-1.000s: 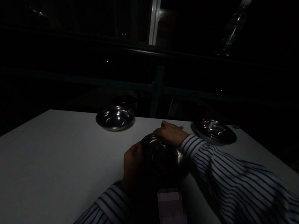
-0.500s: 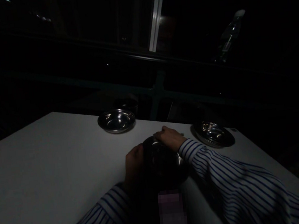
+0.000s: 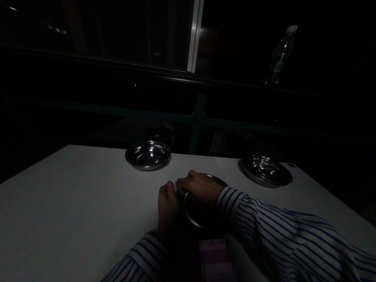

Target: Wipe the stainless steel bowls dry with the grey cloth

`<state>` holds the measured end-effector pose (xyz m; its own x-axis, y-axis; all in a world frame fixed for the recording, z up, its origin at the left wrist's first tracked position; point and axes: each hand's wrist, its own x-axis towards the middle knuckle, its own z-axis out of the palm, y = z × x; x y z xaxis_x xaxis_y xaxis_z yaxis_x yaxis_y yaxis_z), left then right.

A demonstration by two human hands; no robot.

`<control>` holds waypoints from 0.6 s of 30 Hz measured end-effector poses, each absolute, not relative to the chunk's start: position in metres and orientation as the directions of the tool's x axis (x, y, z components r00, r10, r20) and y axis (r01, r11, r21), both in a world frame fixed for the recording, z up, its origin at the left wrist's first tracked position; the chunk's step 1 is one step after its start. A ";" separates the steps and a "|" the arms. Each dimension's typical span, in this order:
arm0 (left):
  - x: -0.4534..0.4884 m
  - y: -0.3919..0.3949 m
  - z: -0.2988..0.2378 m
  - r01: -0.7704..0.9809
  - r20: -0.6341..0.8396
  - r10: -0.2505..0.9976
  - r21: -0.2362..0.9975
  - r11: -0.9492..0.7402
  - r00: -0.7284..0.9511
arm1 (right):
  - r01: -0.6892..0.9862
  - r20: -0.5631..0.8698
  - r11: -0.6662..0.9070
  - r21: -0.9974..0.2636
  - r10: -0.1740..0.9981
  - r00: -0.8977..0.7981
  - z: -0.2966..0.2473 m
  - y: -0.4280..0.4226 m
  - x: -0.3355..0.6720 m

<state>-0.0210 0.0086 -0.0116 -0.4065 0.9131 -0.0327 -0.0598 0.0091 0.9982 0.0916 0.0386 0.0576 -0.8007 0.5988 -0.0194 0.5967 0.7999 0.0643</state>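
In the dim head view, a round metal dish point(image 3: 195, 218) is held over the white table, its base ring catching some light and much of it in shadow. My left hand point(image 3: 167, 207) grips its left side, thumb up near the rim. My right hand point(image 3: 201, 187) lies across the top of the dish, fingers bent together toward the left rim, close to my left thumb. A small greyish bit shows under the right fingertips; whether it is a cloth or the dish edge is unclear. The lower part of the dish is too dark to make out.
A shiny metal bowl point(image 3: 148, 155) stands at the far edge of the white table point(image 3: 80, 200). Stacked metal dishes point(image 3: 266, 171) are at the far right. Behind the table are a dark pot-like container point(image 3: 165, 134), a window frame point(image 3: 195, 27) and a clear bottle point(image 3: 281, 56).
My right hand has slid left and slightly down across the dish toward my left hand. The dish has turned, so a bright ring now shows. My left hand stays nearly in place.
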 end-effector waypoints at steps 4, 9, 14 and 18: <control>-0.022 0.011 -0.012 -0.082 -0.039 0.899 0.997 0.004 -0.437 | 0.535 -0.010 0.844 0.042 0.536 -0.844 0.055 0.033 0.090; -0.025 0.015 -0.018 -0.123 -0.060 0.900 0.992 0.007 -0.432 | 0.485 0.008 0.874 0.013 0.485 -0.874 0.050 0.033 0.093; -0.028 0.021 -0.029 -0.183 -0.122 0.886 0.982 0.042 -0.447 | 0.471 0.009 0.882 -0.001 0.471 -0.882 0.046 0.030 0.096; -0.030 0.022 -0.031 -0.217 -0.146 0.887 0.975 0.053 -0.437 | 0.459 0.009 0.888 0.003 0.459 -0.888 0.046 0.023 0.098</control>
<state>-0.0298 0.0215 -0.0308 -0.4371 0.8875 -0.1460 -0.2175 0.0532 0.9746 0.0983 0.0231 0.0459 -0.8883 0.4591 0.0091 0.4592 0.8883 0.0034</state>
